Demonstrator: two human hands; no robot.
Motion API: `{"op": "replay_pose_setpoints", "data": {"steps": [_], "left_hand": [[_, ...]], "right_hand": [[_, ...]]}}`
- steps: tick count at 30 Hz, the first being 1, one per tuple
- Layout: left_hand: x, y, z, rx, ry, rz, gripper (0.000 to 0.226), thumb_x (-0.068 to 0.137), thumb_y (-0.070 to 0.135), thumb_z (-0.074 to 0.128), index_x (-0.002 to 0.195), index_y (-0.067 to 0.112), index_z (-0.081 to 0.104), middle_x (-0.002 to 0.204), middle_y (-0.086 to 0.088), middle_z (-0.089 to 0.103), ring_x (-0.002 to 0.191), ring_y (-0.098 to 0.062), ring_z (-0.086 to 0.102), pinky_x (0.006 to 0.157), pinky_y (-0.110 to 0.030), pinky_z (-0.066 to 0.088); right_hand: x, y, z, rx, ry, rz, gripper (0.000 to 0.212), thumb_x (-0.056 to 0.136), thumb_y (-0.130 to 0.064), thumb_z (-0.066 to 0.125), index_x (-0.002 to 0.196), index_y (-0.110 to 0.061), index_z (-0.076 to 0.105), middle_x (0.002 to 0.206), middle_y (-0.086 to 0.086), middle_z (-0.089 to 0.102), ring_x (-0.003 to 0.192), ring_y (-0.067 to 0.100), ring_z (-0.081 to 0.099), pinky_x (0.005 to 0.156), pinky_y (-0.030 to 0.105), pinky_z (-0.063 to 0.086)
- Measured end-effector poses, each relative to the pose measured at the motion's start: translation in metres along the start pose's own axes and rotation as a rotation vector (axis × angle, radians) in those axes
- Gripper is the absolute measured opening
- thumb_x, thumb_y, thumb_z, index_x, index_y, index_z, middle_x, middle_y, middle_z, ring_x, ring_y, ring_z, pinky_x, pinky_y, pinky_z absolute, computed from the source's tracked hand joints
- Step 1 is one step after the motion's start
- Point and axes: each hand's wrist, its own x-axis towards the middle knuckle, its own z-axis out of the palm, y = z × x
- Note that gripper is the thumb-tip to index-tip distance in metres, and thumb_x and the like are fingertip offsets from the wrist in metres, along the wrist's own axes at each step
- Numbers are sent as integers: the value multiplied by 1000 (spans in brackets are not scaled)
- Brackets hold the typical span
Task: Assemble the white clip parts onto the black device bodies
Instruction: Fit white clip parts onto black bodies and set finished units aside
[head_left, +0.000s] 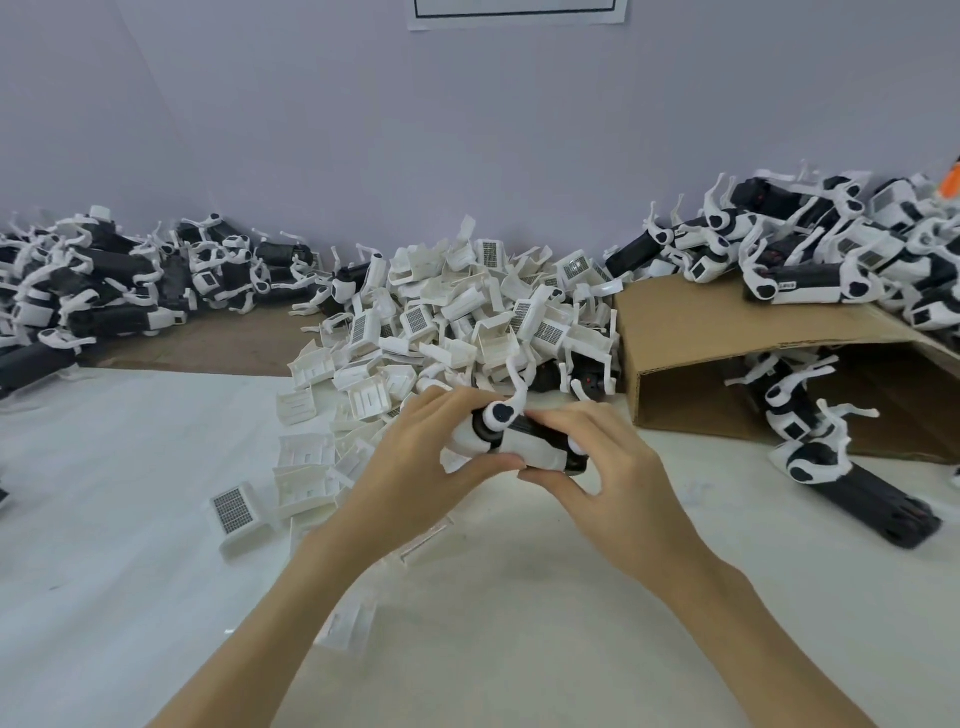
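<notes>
- Head view: I see my left hand (415, 467) and my right hand (602, 467) meeting just above the middle of the frame, both wrapped round one black cylindrical plastic device body (535, 428) held a little above the white table surface (130, 493).
- The left hand's fingers curl over the body's left end and its thumb presses from below; the right hand pinches the right end, thumb under, fingers over. I judge this two-sided grasp braces the body while the part is squeezed home.
- A white moulded plastic clip part (524, 449) lies along the near side of the body, under both thumbs; whether it has fully seated I cannot tell.
- At 12 o'clock from the hands, within easy reach, rises a heap of loose white clip parts (457, 312), probably kept there for quick picking.
- At 10 o'clock, against the lilac wall (311, 130), lies a pile of black-and-white devices (104, 280); whether they are finished I cannot tell.
- At 2 o'clock another such pile (831, 244) rests on a tipped brown cardboard box (701, 332), with a few spilling from its open mouth.
</notes>
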Motion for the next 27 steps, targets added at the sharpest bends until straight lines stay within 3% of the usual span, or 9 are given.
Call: {"op": "replay_pose_setpoints", "data": {"steps": [2,5,8,13,16,19,22,27], "left_hand": [[0,3,1,51,27,37,39,95,47,71,119,17,68,106,17,64,101,-20,57,87,-42,50],[0,8,1,98,92,94,35,98,42,73,116,12,68,103,20,58,97,-16,54,84,-36,49],[0,13,0,125,130,109,37,98,43,72,116,11,70,101,17,61,94,-13,54,83,-34,47],[1,14,-5,73,42,-9,46,91,62,67,118,25,70,99,26,64,93,-10,59,89,-36,47],[1,6,-11,-5,-38,-99,53,83,69,73,120,31,69,104,16,69,103,-13,60,93,-35,47],[0,2,-12,-6,-26,-115,53,80,70,72,115,29,71,99,18,66,100,-7,57,89,-27,42],[-1,3,-7,60,-35,-50,46,86,63,76,113,26,70,92,30,56,95,5,51,85,-17,33],[-2,7,0,83,-69,-46,49,87,64,69,114,23,68,99,23,62,95,3,52,92,-28,36]], "right_hand": [[0,-1,0,14,11,17,40,86,-20,85,122,-9,71,111,-1,68,104,20,63,88,26,49],[2,-4,-1,37,24,39,38,85,-19,85,119,-10,72,110,-4,66,103,12,59,88,15,43],[4,-4,-5,97,6,48,36,87,-27,82,119,-14,72,110,-8,66,105,4,58,89,13,41],[1,-5,-4,201,-74,172,33,90,-32,79,120,-22,71,107,-10,66,103,14,62,86,19,45],[-2,-8,0,276,-110,240,31,92,-33,78,122,-26,70,106,-11,66,105,17,62,86,21,47],[-3,-6,2,245,-243,270,43,90,-36,81,129,-36,62,115,-17,64,113,11,59,92,16,44],[-4,-4,4,161,-328,330,48,87,-36,83,129,-39,60,114,-22,63,111,4,59,95,28,48],[-1,-3,1,185,-349,376,39,85,-29,86,118,-38,65,108,-17,69,103,7,65,87,38,53]]}}
